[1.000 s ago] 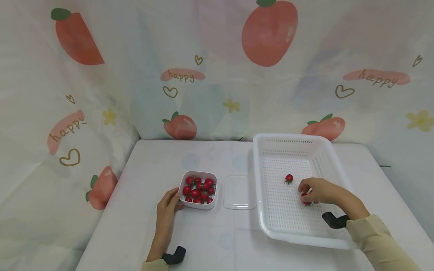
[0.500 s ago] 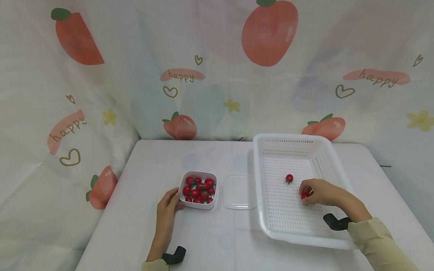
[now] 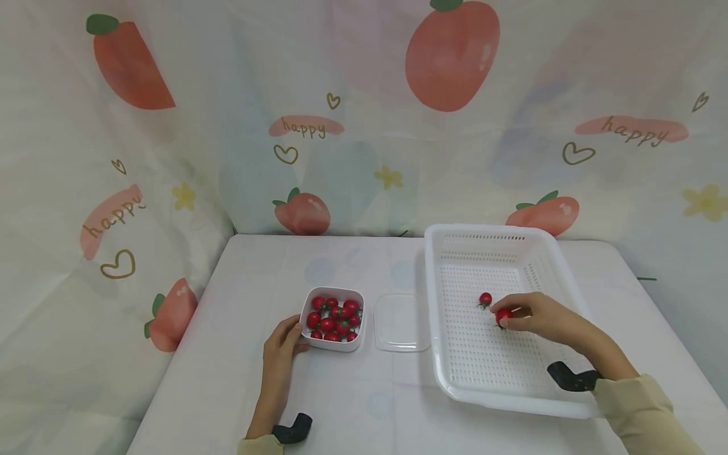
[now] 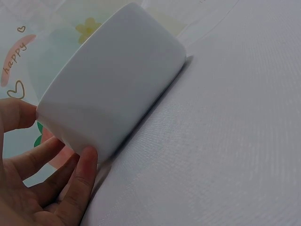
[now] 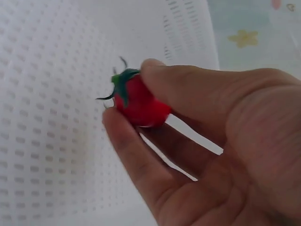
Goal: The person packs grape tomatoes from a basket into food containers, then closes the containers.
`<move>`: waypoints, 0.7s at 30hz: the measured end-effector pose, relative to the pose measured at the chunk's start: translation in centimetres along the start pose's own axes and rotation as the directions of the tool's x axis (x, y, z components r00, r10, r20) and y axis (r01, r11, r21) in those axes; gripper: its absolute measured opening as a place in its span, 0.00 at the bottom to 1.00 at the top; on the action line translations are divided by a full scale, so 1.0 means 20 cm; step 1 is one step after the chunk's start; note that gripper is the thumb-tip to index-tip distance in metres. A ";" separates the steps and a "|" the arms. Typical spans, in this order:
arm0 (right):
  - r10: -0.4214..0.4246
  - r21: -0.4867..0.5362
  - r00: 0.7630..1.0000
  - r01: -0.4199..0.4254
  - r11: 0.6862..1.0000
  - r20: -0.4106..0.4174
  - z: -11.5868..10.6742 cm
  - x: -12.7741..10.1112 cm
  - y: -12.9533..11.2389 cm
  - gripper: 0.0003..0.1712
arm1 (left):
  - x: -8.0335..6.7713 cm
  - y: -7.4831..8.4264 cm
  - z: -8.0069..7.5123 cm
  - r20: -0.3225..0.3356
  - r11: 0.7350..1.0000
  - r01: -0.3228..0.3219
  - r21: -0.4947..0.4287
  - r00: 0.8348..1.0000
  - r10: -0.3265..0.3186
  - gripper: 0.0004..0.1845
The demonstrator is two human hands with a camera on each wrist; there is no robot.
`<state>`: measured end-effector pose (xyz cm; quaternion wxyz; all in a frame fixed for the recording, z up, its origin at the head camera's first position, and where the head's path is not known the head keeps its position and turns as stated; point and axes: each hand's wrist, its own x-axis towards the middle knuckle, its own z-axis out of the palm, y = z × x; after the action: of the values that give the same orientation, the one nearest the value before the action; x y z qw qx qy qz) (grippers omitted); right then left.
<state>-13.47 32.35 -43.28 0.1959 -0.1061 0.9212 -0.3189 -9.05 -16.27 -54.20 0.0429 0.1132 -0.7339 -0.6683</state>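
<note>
My left hand (image 3: 279,351) holds the left end of a small white box (image 3: 332,346), its fingertips on the wall and rim. Inside the box lie several red cherry tomatoes (image 3: 327,324) with green stems. In the left wrist view, the box's smooth outer wall (image 4: 117,70) fills the middle and its contents are out of sight. Over the white basket (image 3: 449,385), my right hand (image 3: 543,318) pinches a cherry tomato (image 5: 141,102) between thumb and fingers, green calyx outward. Another cherry tomato (image 3: 485,299) lies on the basket floor, just left of the right fingertips.
A clear plastic lid (image 3: 402,323) lies flat between the box and the basket. The white table (image 3: 352,398) meets a fruit-printed backdrop (image 3: 364,158) at its back, and the backdrop also covers the left side.
My right hand has picked up the cherry tomato from the basket floor and shifted slightly left and away from me with it. The left hand and the box stay put.
</note>
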 end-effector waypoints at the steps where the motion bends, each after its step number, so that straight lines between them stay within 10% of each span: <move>1: -0.005 0.025 1.000 0.005 1.000 -0.010 0.00 0.00 0.00 0.21 | 0.00 0.00 0.00 0.001 1.000 -0.001 0.003 1.000 0.001 0.20; 9: -0.032 0.259 0.997 0.049 0.964 -0.070 0.00 0.01 -0.03 0.25 | 0.00 0.00 0.00 0.008 1.000 0.003 -0.002 1.000 -0.003 0.20; 21: -0.074 0.562 0.996 0.093 0.822 -0.057 0.01 0.03 -0.09 0.24 | 0.00 0.01 -0.01 0.012 1.000 0.016 -0.013 1.000 -0.016 0.20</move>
<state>-13.81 30.65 -42.60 0.1893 -0.0786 0.7835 -0.5866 -9.05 -16.40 -53.97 0.0340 0.1151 -0.7289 -0.6741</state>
